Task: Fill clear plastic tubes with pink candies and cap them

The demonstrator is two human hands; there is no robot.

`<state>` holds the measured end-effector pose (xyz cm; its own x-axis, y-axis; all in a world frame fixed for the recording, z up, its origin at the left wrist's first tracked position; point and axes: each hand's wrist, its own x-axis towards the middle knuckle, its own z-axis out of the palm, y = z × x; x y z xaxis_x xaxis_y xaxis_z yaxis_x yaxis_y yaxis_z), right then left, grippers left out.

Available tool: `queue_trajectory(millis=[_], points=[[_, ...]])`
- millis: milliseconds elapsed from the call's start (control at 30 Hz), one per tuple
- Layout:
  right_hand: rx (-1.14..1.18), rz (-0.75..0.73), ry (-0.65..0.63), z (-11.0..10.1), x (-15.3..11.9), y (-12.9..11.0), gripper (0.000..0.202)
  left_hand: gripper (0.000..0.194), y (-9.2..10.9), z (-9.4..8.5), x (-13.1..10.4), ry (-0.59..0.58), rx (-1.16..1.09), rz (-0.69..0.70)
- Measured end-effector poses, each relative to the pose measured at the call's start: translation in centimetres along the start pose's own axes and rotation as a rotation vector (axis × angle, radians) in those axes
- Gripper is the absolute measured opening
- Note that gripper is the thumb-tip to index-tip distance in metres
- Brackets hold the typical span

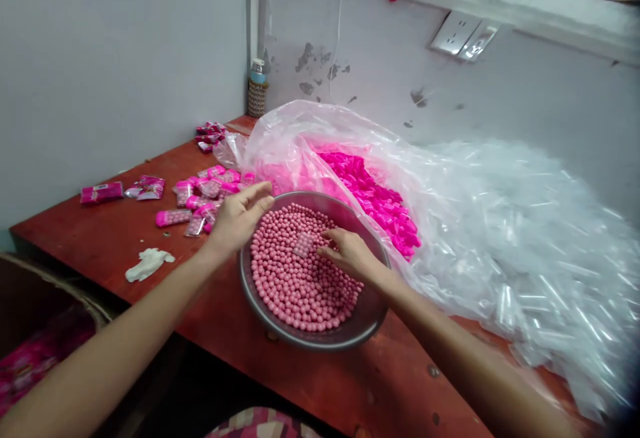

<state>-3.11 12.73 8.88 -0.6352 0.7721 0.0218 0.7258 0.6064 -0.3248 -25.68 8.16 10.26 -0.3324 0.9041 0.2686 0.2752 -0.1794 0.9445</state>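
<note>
A grey metal bowl (315, 343) full of pink beads (295, 285) stands on the red table. Among the beads lies a small clear container (303, 245) with beads in it. My right hand (347, 251) is over the beads just right of that container, thumb and fingers apart, holding nothing. At the bowl's upper left rim is my left hand (243, 218), its thumb and fingers spread with nothing visible between them. Left of the bowl lie several filled clear containers with pink caps (173, 218).
Behind the bowl, a plastic bag (320, 118) holds bright pink caps (375, 198). Many clear tubes (520, 245) fill the right side. Pink packets (101, 193) and a white scrap (149, 265) lie on the red table (95, 245). An open carton (50, 278) is at lower left.
</note>
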Motion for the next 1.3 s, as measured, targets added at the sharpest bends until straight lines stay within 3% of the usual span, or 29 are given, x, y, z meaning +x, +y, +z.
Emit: queue_trajectory(millis=[100,200,333,433,533,600,700,800,967,1067,1233,1300], points=[[-0.018,0.0,-0.025,1.6,2.3,-0.2,0.022,0.039,0.2,1.3,-2.5,-0.118,-0.007,-0.003],[0.011,0.015,-0.049,2.6,3.6,-0.3,0.026,0.036,0.0,2.1,-3.5,-0.231,0.125,0.047],[0.125,0.03,-0.081,2.1,3.3,-0.5,0.022,0.038,-0.1,2.4,-3.7,-0.347,0.349,0.139],[0.438,0.043,-0.073,0.9,1.9,-0.9,0.024,0.04,0.1,2.4,-3.7,-0.401,0.397,0.145],[0.716,0.018,0.002,-0.1,0.2,-1.3,0.025,0.03,0.3,2.7,-3.7,-0.484,0.242,0.103],[0.779,-0.031,0.049,-0.6,-0.9,-1.6,0.027,0.027,0.4,2.9,-3.7,-0.566,0.055,0.025],[0.71,-0.146,0.041,-1.4,-2.3,-1.7,0.03,0.027,0.6,3.2,-3.8,-0.68,-0.155,-0.108],[0.6,-0.218,0.029,-1.7,-3.2,-1.4,0.021,0.026,0.8,3.3,-3.8,-0.743,-0.203,-0.151],[0.711,-0.135,-0.021,-0.2,-4.0,-0.5,0.018,0.024,0.4,3.6,-3.8,-0.727,-0.153,-0.174],[0.733,-0.057,0.036,0.2,-4.8,-0.4,0.022,0.023,0.4,3.7,-3.9,-0.665,-0.206,-0.268],[0.395,-0.187,0.116,-1.6,-6.5,0.0,0.028,0.025,1.1,4.0,-4.5,-0.506,-0.529,-0.563],[0.385,-0.131,0.228,-3.0,-7.0,1.6,0.028,0.025,1.3,4.2,-4.8,-0.505,-0.596,-0.614]])
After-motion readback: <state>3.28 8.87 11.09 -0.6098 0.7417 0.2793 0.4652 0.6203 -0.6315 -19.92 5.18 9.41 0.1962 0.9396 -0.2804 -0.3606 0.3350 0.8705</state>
